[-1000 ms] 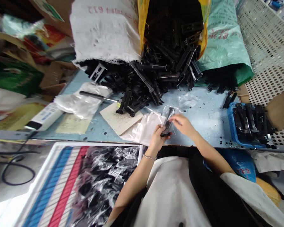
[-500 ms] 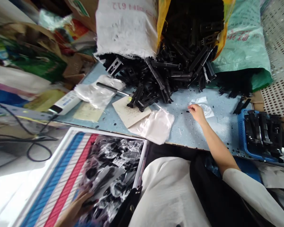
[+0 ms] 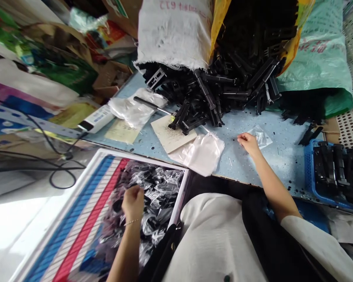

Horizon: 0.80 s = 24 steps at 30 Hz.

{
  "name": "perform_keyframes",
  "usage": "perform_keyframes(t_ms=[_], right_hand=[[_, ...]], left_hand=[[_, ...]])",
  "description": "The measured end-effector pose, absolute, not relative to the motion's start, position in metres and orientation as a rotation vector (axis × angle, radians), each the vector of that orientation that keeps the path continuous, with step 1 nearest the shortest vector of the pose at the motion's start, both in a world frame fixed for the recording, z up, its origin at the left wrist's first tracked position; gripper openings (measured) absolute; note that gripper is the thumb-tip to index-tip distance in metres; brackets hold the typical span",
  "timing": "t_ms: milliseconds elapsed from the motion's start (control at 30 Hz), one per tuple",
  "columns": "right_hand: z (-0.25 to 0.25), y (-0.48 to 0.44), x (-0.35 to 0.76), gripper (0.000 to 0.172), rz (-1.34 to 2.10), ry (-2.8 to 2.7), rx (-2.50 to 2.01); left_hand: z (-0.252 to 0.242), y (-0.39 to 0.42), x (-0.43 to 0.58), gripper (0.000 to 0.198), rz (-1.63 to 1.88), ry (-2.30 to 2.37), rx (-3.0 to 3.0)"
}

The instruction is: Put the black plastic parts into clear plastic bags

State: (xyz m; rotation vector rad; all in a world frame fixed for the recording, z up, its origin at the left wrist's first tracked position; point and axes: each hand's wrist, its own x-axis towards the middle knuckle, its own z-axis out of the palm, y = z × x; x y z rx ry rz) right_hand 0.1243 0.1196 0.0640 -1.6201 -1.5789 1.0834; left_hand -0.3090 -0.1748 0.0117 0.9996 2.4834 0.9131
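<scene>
A speckled blue worktop [image 3: 241,166] runs across in front of you, and a striped crate [image 3: 88,226] with a white rim stands against its near edge on your left. In that crate lie the bagged black parts [image 3: 161,196], heaped in clear, shiny plastic. Your left hand [image 3: 133,203] is above them, its fingers curled inward (their tips are out of sight, so whether they grip anything you can't tell from here). A thin bracelet [image 3: 131,222] circles that wrist.

Your right hand [image 3: 248,143] is at the worktop, thumb and fingertips drawn close together; whether anything small sits between them can't be told. Just beside it lies a flat clear bag [image 3: 262,137]. Nearer the crate you have a pile of clear bags [image 3: 207,154], which overlaps a beige board [image 3: 167,135].

Beyond, loose black parts [image 3: 206,92] spread over the worktop, in front of a white sack [image 3: 176,35] and a yellow sack [image 3: 219,23]. A green sack [image 3: 320,58] stands to their right, and near it a blue basket [image 3: 309,168] holds more black pieces.
</scene>
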Motion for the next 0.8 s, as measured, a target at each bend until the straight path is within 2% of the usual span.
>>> perform_keyframes(t_ms=[100, 200, 267, 333, 433, 600, 633, 800], right_hand=[[0.075, 0.1, 0.094, 0.021, 1.469, -1.312, -1.361], [0.082, 0.076, 0.052, 0.032, 1.829, -1.041, -1.077], [0.081, 0.061, 0.021, 0.033, 1.974, -0.94, -0.971], [0.076, 0.05, -0.008, 0.034, 2.05, -0.842, -0.917], [0.064, 0.04, -0.043, 0.036, 2.104, -0.69, -0.904], [0.055, 0.036, -0.07, 0.029, 2.198, -0.496, -0.859], [0.056, 0.037, -0.071, 0.027, 2.218, -0.478, -0.845], [0.059, 0.047, -0.048, 0.026, 2.396, -0.54, -0.778]], left_hand=[[0.026, -0.118, -0.272, 0.033, 1.046, 2.299, 1.295], [0.046, -0.065, -0.228, 0.023, 1.065, 2.046, 1.695], [0.052, -0.039, -0.209, 0.009, 1.058, 1.997, 1.74], [0.054, -0.025, -0.202, 0.006, 1.1, 1.963, 1.61], [0.055, -0.021, -0.206, 0.016, 1.177, 1.823, 1.261], [0.059, -0.021, -0.212, 0.047, 1.069, 1.713, 0.981], [0.059, -0.019, -0.212, 0.047, 1.049, 1.747, 0.999], [0.053, -0.014, -0.228, 0.017, 0.981, 1.956, 0.987]])
